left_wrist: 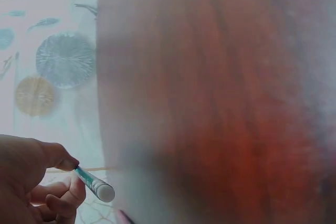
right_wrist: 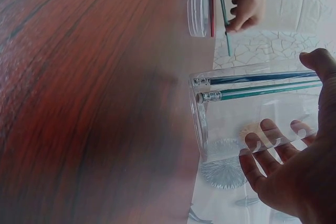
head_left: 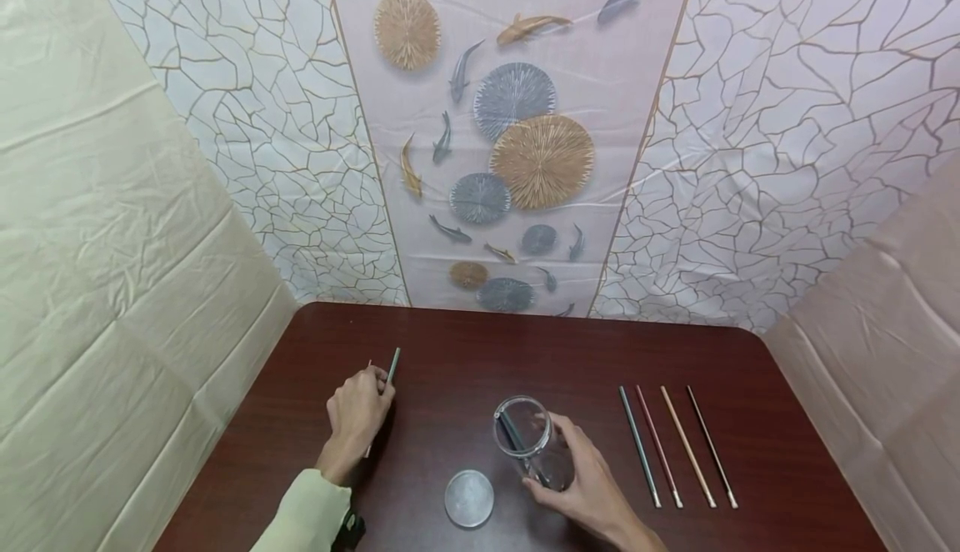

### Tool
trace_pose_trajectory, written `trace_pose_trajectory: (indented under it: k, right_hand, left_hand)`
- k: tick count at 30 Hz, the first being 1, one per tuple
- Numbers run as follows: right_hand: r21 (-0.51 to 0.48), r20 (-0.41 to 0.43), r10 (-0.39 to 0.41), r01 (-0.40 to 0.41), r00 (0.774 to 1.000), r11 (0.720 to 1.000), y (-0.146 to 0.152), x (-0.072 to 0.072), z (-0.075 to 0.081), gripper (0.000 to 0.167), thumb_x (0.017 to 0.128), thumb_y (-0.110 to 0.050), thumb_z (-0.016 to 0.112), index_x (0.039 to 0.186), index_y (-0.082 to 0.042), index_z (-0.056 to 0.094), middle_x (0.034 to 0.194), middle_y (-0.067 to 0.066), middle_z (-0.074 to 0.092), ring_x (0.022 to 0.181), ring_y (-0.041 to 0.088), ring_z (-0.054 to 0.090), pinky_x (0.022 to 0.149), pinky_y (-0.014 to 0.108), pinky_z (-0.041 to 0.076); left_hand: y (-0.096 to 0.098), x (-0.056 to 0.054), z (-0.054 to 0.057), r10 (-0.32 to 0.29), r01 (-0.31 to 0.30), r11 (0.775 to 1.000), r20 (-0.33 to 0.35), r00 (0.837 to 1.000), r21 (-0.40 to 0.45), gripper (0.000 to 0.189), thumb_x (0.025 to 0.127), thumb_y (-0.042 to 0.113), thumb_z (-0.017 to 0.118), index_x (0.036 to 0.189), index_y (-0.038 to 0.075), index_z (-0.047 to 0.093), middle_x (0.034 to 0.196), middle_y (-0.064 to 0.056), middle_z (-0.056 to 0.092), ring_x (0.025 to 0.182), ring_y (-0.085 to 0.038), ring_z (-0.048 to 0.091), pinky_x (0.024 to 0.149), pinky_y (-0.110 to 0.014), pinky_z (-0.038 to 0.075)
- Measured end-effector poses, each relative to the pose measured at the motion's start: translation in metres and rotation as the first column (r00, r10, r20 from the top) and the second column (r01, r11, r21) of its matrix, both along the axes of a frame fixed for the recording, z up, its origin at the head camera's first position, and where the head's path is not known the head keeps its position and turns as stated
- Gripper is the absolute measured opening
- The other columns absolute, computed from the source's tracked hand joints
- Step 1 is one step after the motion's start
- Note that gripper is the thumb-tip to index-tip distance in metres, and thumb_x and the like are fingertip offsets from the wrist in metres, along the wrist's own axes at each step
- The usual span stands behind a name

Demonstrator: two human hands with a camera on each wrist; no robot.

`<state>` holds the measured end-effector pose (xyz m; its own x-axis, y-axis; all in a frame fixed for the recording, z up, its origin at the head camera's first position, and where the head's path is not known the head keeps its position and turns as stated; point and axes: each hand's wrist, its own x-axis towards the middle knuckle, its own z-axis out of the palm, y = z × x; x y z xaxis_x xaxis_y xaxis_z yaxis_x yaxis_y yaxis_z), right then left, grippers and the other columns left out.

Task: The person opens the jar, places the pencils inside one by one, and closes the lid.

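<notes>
My left hand (head_left: 358, 406) pinches a green pencil (head_left: 393, 363) over the left side of the table; its white eraser (left_wrist: 105, 192) faces the camera in the left wrist view. Another pencil (head_left: 367, 452) lies mostly hidden beneath that hand. Near the table's middle, my right hand (head_left: 588, 485) grips a clear jar (head_left: 551, 462), thumb on one side and fingers on the other. The jar is tilted, its open mouth facing away from the palm. Inside lean a dark blue pencil (right_wrist: 252, 78) and a green pencil (right_wrist: 252, 92), eraser ends toward the mouth.
A round clear lid (head_left: 468, 499) lies on the dark red-brown table (head_left: 450, 352), left of the jar. Several pencils stand in a spaced row on the right, among them a blue one (head_left: 639, 445) and a black one (head_left: 711, 445). Patterned cloth (head_left: 517, 243) hangs behind the table.
</notes>
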<state>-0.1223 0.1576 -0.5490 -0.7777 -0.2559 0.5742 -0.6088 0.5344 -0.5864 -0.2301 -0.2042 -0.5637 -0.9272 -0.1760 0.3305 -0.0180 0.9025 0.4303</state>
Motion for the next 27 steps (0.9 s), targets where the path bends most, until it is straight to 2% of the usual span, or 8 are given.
trace_pose_trajectory:
  k: [10,16,21,27]
  right_hand:
    - [0.006,-0.002,-0.003,0.003,1.0,1.0,-0.001,0.0,0.0,0.09,0.065,-0.022,0.098,0.144,-0.017,0.058,0.128,-0.008,0.067,0.106,0.01,0.065,0.087,0.039,0.057]
    - [0.004,-0.011,-0.002,0.002,1.0,1.0,0.0,-0.001,-0.001,0.089,0.064,-0.021,0.098,0.143,-0.015,0.058,0.127,-0.008,0.067,0.105,0.01,0.065,0.086,0.039,0.057]
    - [0.004,-0.005,-0.002,0.002,1.0,1.0,0.0,-0.001,-0.002,0.089,0.064,-0.021,0.098,0.143,-0.016,0.058,0.128,-0.007,0.067,0.105,0.01,0.065,0.086,0.039,0.057]
    - [0.004,0.011,-0.003,0.003,1.0,1.0,-0.001,-0.001,-0.001,0.09,0.064,-0.021,0.099,0.144,-0.017,0.058,0.127,-0.008,0.067,0.107,0.01,0.065,0.087,0.038,0.057]
  left_hand:
    - [0.008,0.0,0.021,-0.03,0.031,1.0,-0.091,0.995,0.006,0.011,0.088,0.018,0.075,0.098,0.016,0.08,0.084,0.003,0.073,0.065,-0.031,0.069,0.052,-0.046,0.051]
    - [0.017,0.002,0.034,-0.049,0.054,0.998,-0.149,0.988,0.03,0.012,0.089,0.02,0.076,0.1,0.019,0.08,0.087,0.007,0.073,0.07,-0.028,0.071,0.055,-0.046,0.051]
    - [0.025,0.006,0.047,-0.053,0.064,0.996,-0.163,0.985,0.063,0.013,0.091,0.025,0.076,0.103,0.022,0.079,0.091,0.009,0.074,0.075,-0.028,0.072,0.058,-0.047,0.052]
    - [0.035,0.015,0.066,-0.078,0.098,0.99,-0.193,0.978,0.097,0.012,0.092,0.024,0.076,0.103,0.023,0.079,0.096,0.008,0.076,0.068,-0.024,0.067,0.056,-0.044,0.051]
